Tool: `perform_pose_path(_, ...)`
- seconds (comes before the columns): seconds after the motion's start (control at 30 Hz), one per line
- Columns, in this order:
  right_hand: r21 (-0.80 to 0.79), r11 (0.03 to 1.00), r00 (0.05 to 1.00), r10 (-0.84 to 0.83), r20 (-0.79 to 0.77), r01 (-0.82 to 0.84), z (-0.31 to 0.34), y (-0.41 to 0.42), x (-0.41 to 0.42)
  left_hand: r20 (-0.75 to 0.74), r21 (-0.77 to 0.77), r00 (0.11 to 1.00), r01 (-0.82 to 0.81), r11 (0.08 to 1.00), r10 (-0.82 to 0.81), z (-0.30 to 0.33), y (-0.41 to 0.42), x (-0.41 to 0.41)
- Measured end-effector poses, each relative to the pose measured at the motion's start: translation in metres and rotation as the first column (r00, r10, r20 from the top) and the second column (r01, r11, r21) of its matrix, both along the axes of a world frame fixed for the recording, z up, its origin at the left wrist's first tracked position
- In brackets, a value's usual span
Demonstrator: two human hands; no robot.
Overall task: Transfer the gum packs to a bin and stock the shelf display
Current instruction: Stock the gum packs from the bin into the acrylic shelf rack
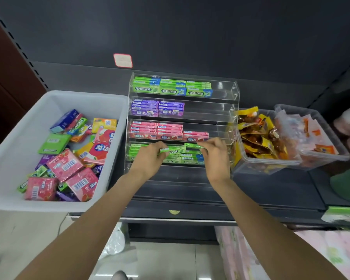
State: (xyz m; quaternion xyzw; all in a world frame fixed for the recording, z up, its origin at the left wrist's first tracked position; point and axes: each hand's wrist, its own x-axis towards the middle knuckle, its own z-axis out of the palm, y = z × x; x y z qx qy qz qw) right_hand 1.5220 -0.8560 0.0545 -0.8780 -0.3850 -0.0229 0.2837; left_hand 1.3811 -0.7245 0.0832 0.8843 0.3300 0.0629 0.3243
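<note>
At the lowest filled tier of the clear display rack [233,91], in the head view, I am working both hands at once. My left hand [148,158] is pinching a green Doublemint pack [173,149] by its left end, fingers curled round it, and holding it just above the green stacks already lying in that tier. My right hand [215,153] is pinching a second green pack [192,145] by its right end, at about one o'clock from the first, close under the pink row [168,131]. The purple row [157,108] and the top green row [172,87] are sitting higher up, each with bare room to the right.

At nine o'clock from the rack, the white bin [16,152] is holding a loose heap of mixed gum packs [69,150], so I am judging the transfer done and the stocking under way. At three o'clock, clear tubs of snack packets [259,136] are standing untouched.

Next, I am thinking, each pack needs laying flat and square on its stack, label forward, before I am letting go and reaching back to the bin.
</note>
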Motion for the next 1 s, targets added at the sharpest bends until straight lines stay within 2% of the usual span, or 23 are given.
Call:
perform_pose_path(0.23, -0.009, 1.0, 0.999, 0.01, 0.032, -0.01, -0.009, -0.005, 0.006, -0.065, -0.029, 0.996, 0.063, 0.998, -0.065, 0.007, 0.002, -0.002)
perform_pose_path(0.33, 0.078, 0.996, 0.998, -0.029, -0.048, 0.032, -0.013, -0.004, 0.009, -0.1, -0.06, 0.99, 0.093, 0.994, -0.098, 0.011, 0.003, -0.003)
perform_pose_path(0.37, 0.085, 0.995, 0.998, -0.055, -0.026, 0.057, -0.014, -0.003, 0.008, -0.108, -0.073, 0.989, 0.096, 0.993, -0.104, 0.012, 0.004, -0.002)
perform_pose_path(0.47, 0.097, 0.994, 0.996, -0.04, -0.077, 0.047, -0.014, 0.0, -0.001, -0.108, -0.094, 0.99, 0.085, 0.992, -0.095, 0.013, 0.006, -0.001)
perform_pose_path(0.57, 0.05, 0.998, 0.998, -0.04, -0.054, 0.042, -0.015, 0.0, -0.004, -0.105, -0.063, 0.992, 0.071, 0.995, -0.077, 0.01, 0.004, -0.002)
perform_pose_path(0.67, 0.106, 0.993, 0.977, -0.031, -0.21, 0.054, -0.012, -0.003, -0.006, -0.094, -0.024, 0.993, 0.069, 0.997, -0.071, 0.008, 0.003, -0.003)
perform_pose_path(0.8, -0.044, 0.999, 0.993, -0.024, -0.119, 0.019, -0.009, -0.007, -0.009, -0.089, -0.005, 0.993, 0.077, 0.997, -0.077, 0.006, 0.003, -0.003)
perform_pose_path(1.0, -0.114, 0.993, 0.993, 0.024, -0.12, -0.037, -0.003, -0.014, -0.01, -0.077, -0.007, 0.994, 0.076, 0.997, -0.077, 0.002, 0.003, -0.006)
